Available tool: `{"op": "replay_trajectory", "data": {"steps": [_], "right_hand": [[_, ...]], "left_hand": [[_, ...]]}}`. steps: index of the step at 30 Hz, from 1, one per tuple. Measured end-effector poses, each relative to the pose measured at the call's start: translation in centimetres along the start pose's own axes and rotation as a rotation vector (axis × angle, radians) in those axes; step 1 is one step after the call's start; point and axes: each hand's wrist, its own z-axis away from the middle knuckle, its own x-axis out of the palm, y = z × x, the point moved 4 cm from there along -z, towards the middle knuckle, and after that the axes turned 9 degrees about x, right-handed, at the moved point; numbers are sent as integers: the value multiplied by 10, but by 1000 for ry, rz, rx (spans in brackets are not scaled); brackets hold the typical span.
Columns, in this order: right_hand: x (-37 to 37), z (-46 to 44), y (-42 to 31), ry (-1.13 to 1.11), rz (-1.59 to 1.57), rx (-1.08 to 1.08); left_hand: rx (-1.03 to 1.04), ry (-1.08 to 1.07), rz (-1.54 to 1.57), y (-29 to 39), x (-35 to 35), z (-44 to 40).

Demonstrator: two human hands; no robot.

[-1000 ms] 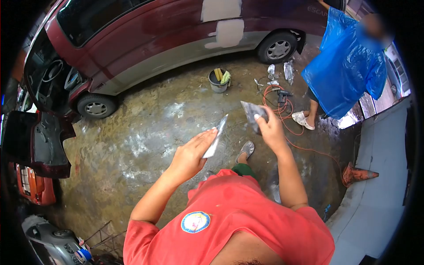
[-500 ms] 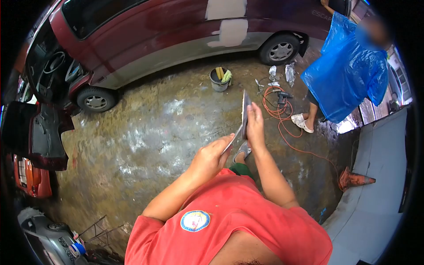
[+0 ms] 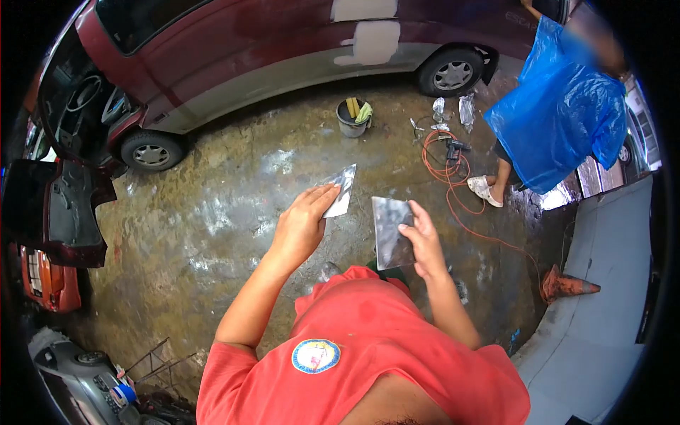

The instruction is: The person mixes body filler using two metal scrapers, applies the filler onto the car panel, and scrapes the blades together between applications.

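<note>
My left hand [image 3: 303, 221] is closed on a thin, shiny metal sheet [image 3: 343, 191], its fingers laid along one face. On the right, my right hand [image 3: 425, 243] grips a dark grey rectangular plate [image 3: 392, 232] by its edge, with the thumb on the near face. A gap separates the two pieces, and both are held above the wet floor in front of my red shirt.
A maroon van [image 3: 283, 49] with pale patches [image 3: 375, 42] stands ahead. Near it is a bucket [image 3: 352, 126]. A person in a blue poncho [image 3: 559, 120] stands right, by an orange hose [image 3: 453, 185] and a black tool [image 3: 455, 147]. A cone [image 3: 567, 285] lies at right.
The metal sheet and the plate were together half a second ago and are now apart. My left hand has moved left and up, my right hand downward, and the plate's broad face has turned into view.
</note>
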Motion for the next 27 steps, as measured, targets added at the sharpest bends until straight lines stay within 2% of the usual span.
{"op": "replay_trajectory", "data": {"steps": [5,8,9,12,14,15,16,17,18,20,22,24,25,27], "right_hand": [[-21,7,-8,-26,-41,35],[-33,0,-6,7,297,67],[-32,3,-23,21,511,-49],[-3,30,-132,236,919,-672],[21,59,-220,435,869,-983],[41,88,-269,441,831,-1151],[43,98,-295,511,701,-1295],[50,107,-320,413,454,-1338],[54,117,-335,323,334,-1325],[55,127,-339,215,348,-1327],[49,110,-311,140,346,-1157],[39,65,-256,17,222,-892],[28,43,-222,89,371,-801],[0,0,-138,-35,129,-423]], "left_hand": [[102,-30,-58,-4,1,3],[110,-19,-60,-7,10,10],[91,-3,-48,-9,14,14],[-2,27,18,-12,22,21],[-107,11,114,-10,29,25],[-143,10,167,-11,34,28],[-157,20,187,-11,37,32],[-166,36,209,-12,40,32],[-171,44,228,-13,42,34],[-191,87,257,-13,45,35],[-215,87,258,-22,51,39],[-190,67,243,-24,52,37],[-185,61,235,-24,52,36],[-149,73,209,-21,50,35]]}}
